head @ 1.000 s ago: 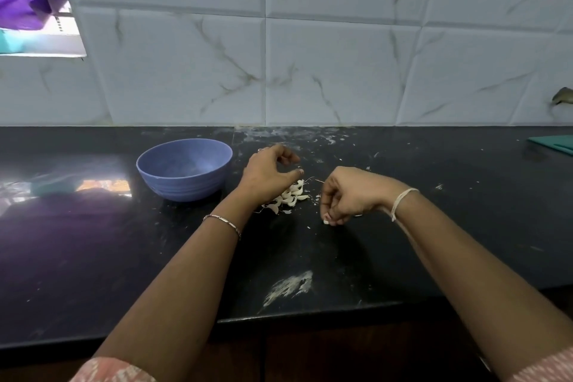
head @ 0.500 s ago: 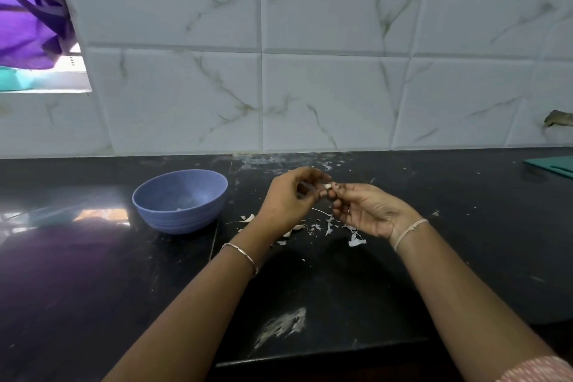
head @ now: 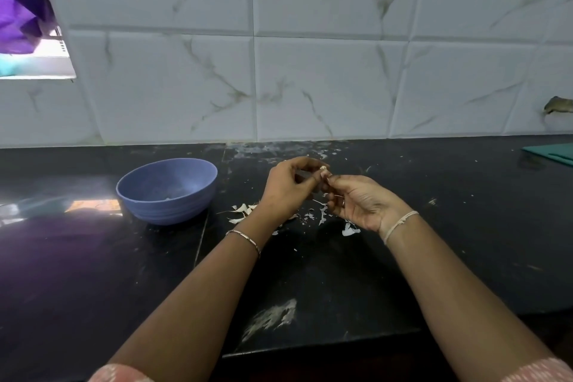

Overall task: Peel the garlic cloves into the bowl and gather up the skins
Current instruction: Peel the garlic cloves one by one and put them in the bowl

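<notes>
A small white garlic clove is pinched between the fingertips of my left hand and my right hand, held up above the black counter. Both hands meet at the clove, fingers curled. Under and around the hands lie several white garlic skins and a larger white skin piece. The blue bowl stands on the counter to the left of my left hand; a little pale matter shows at its bottom.
The black counter runs to a front edge near my forearms, with a pale smear near that edge. A tiled wall stands behind. A teal board lies at the far right. A window opening is at the upper left.
Both hands rose from the counter and came together on one clove. The view tilted upward, and the skins now lie scattered beneath the hands.
</notes>
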